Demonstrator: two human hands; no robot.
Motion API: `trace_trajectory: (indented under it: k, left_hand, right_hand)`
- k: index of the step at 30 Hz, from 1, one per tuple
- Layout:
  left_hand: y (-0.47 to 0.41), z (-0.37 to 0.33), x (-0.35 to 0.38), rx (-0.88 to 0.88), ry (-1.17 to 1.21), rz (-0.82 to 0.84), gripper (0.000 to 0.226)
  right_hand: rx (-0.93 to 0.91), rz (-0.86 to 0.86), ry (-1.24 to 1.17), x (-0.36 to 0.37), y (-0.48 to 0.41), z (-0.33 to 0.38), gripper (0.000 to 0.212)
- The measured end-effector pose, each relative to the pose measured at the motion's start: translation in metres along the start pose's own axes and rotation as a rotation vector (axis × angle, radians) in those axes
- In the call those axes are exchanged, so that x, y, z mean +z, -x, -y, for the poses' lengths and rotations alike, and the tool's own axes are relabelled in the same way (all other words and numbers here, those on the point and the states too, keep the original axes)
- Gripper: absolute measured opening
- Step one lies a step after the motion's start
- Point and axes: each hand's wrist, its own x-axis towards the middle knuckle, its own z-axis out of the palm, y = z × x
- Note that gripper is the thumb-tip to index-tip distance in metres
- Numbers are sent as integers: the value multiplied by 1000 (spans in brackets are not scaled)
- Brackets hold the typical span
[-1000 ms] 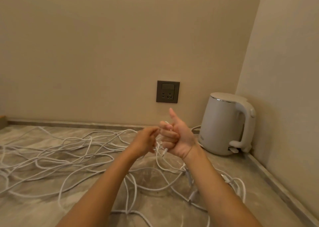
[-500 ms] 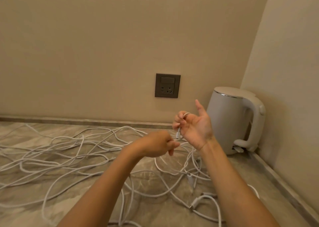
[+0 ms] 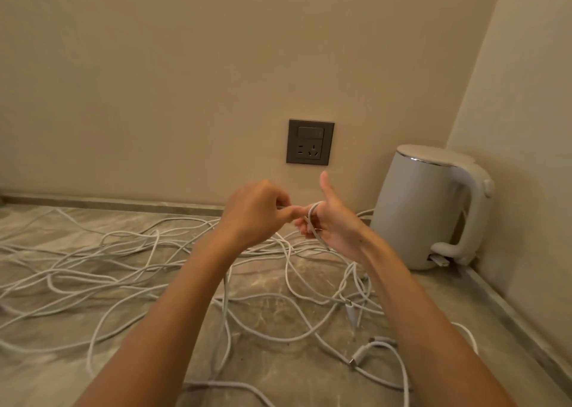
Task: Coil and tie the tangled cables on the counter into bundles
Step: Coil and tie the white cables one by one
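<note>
Above the marble counter (image 3: 297, 375), the left hand (image 3: 253, 211) pinches a white cable (image 3: 313, 217) wrapped around the gripping right hand (image 3: 337, 227).

Left hand (image 3: 257, 213) and right hand (image 3: 335, 228) were held close together above the counter (image 3: 46, 375). A white cable (image 3: 312, 211) looped over the right hand's curled fingers, thumb up; the left hand pinched it just beside. Tangled cables (image 3: 123, 259) sprawled over the marble. A kettle (image 3: 424, 208) stood in the right corner, with a wall socket (image 3: 310, 142) behind.
</note>
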Motion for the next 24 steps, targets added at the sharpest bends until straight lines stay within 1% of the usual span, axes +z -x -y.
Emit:
trace_trajectory:
  k: [1, 3, 5, 10, 13, 15, 17, 18, 20, 22, 24]
  left_hand:
    - [-1, 1, 1, 6, -34, -17, 33]
    - [0, 3, 1, 7, -82, -23, 34]
    - [0, 5, -2, 16, -80, -18, 32]
    - [1, 2, -8, 93, -19, 44, 21]
    - [1, 3, -4, 152, -27, 26, 24]
    - [2, 5, 2, 137, -58, 66, 21]
    - [3, 7, 12, 107, -115, 129, 16]
    - [5, 6, 16, 91, -142, 164, 20]
    - [7, 3, 25, 67, -140, 248, 23]
    - [8, 0, 31, 60, -50, 355, 22]
    - [10, -6, 34, 56, 49, 437, 28]
  right_hand:
    - [24, 25, 35, 2, -1, 1, 108]
    - [73, 80, 82, 4, 1, 3, 103]
    - [95, 178, 33, 3, 5, 4, 98]
    - [61, 508, -407, 5, 11, 3, 86]
    - [-31, 679, -625, 10, 11, 7, 86]
    - [-112, 801, -781, 15, 10, 9, 86]
    - [-156, 899, -962, 21, 10, 12, 79]
    - [-171, 910, -1034, 22, 9, 13, 78]
    - [-227, 851, -1138, 20, 8, 13, 83]
    - [-297, 714, -1208, 14, 9, 14, 84]
    - [-339, 505, -1260, 11, 14, 18, 80]
